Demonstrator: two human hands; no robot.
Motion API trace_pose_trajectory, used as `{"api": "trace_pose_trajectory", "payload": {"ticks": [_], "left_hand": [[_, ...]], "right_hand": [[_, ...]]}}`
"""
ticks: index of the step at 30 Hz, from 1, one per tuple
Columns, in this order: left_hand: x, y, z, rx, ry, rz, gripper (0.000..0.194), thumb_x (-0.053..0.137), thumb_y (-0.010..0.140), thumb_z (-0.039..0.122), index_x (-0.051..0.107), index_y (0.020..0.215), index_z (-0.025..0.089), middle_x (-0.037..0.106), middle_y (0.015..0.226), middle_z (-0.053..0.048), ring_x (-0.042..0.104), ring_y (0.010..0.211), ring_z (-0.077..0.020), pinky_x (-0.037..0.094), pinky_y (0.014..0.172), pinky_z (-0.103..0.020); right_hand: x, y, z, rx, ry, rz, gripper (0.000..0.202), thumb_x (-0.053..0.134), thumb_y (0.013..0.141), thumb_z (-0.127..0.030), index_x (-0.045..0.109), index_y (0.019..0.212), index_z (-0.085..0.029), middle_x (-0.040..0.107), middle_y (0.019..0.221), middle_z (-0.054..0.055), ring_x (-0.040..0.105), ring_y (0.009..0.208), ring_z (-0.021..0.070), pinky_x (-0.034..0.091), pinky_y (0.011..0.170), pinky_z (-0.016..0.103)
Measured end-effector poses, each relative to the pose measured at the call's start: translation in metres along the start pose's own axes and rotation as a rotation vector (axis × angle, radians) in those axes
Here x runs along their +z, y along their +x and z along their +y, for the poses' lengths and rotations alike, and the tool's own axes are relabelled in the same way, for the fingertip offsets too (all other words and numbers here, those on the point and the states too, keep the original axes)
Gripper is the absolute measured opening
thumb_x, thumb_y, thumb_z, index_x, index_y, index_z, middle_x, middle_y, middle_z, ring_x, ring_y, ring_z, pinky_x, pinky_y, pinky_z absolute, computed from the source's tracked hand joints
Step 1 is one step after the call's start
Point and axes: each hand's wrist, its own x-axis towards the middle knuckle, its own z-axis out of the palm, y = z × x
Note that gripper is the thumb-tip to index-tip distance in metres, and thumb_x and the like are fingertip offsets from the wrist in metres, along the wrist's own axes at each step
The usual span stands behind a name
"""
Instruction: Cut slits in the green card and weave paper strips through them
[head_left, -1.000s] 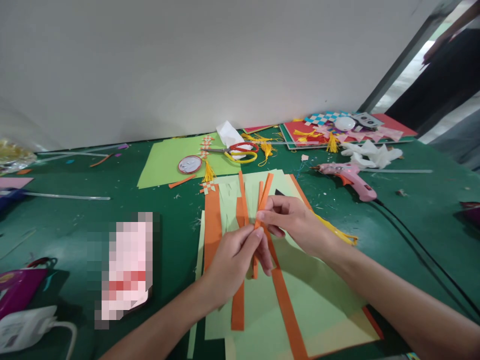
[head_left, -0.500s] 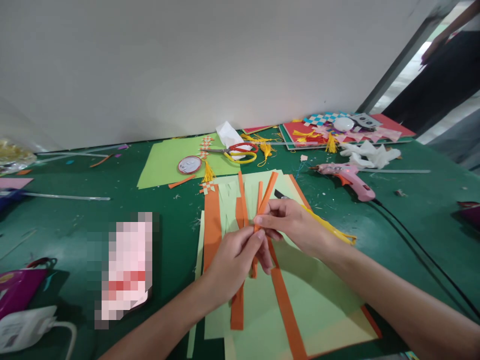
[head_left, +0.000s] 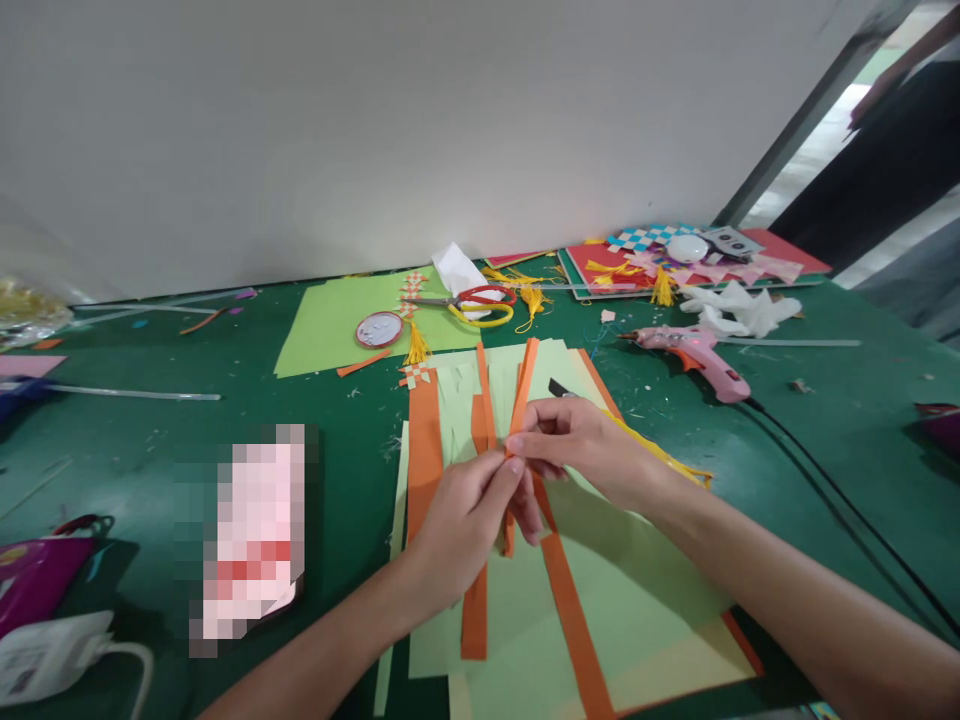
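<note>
Both hands meet over a stack of pale green paper (head_left: 637, 600). Pinched between them is a narrow orange paper strip (head_left: 527, 375). My left hand (head_left: 476, 510) is closed on its lower part, thumb on top; the strip's lower end shows beneath the fingers. My right hand (head_left: 574, 440) grips it just above, thumb against forefinger. Other orange strips (head_left: 574, 620) lie on the green paper around the hands. Beside the right hand is a yellow craft knife (head_left: 660, 450), its middle partly hidden by the hand and forearm.
A pink glue gun (head_left: 705, 362) with a black cord lies at right. Red-and-yellow scissors (head_left: 480, 305), a round dish (head_left: 379, 329) and yellow tassels (head_left: 417, 345) are at the back. A blurred-out pink object (head_left: 259, 530) and a white charger (head_left: 56, 655) lie at left. A person stands behind at right.
The top of the orange strip has swung left and now stands more upright. My right hand has shifted very slightly; the left is nearly still.
</note>
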Motion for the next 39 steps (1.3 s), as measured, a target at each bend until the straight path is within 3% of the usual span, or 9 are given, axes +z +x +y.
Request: {"api": "trace_pose_trajectory", "payload": {"ticks": [12, 21, 34, 39], "left_hand": [[0.0021, 0.0014, -0.0001, -0.026, -0.016, 0.004, 0.033, 0.042, 0.099, 0.04, 0.05, 0.076, 0.018, 0.064, 0.061, -0.002, 0.061, 0.056, -0.0139, 0.044, 0.047, -0.022], [0.0011, 0.0005, 0.0011, -0.006, -0.012, -0.002, 0.034, 0.039, 0.099, 0.038, 0.052, 0.075, 0.018, 0.063, 0.061, -0.002, 0.06, 0.056, -0.0136, 0.043, 0.047, -0.021], [0.0016, 0.001, 0.001, -0.024, 0.017, -0.01, 0.034, 0.04, 0.098, 0.039, 0.049, 0.073, 0.018, 0.065, 0.061, -0.002, 0.06, 0.055, -0.013, 0.044, 0.049, -0.021], [0.0014, -0.0002, 0.0036, -0.014, 0.014, -0.003, 0.033, 0.04, 0.098, 0.037, 0.049, 0.073, 0.018, 0.064, 0.06, -0.002, 0.06, 0.055, -0.0131, 0.043, 0.048, -0.021]], "right_hand": [[0.0018, -0.0006, 0.0009, -0.025, 0.077, 0.045, 0.033, 0.073, 0.081, -0.042, 0.057, 0.067, -0.017, 0.043, 0.05, -0.007, 0.033, 0.047, 0.0062, 0.02, 0.047, 0.025], [0.0015, 0.0006, -0.0019, 0.015, 0.005, -0.02, 0.032, 0.075, 0.077, -0.043, 0.058, 0.068, -0.017, 0.05, 0.055, -0.004, 0.045, 0.052, 0.0086, 0.029, 0.049, 0.024], [0.0004, -0.0023, 0.0013, 0.008, 0.052, 0.042, 0.034, 0.072, 0.081, -0.045, 0.056, 0.068, -0.017, 0.042, 0.048, -0.008, 0.031, 0.047, 0.0061, 0.021, 0.048, 0.026], [-0.0015, 0.0005, -0.0015, 0.023, 0.009, 0.01, 0.034, 0.073, 0.079, -0.045, 0.058, 0.068, -0.017, 0.048, 0.054, -0.005, 0.04, 0.05, 0.0073, 0.026, 0.049, 0.025]]}}
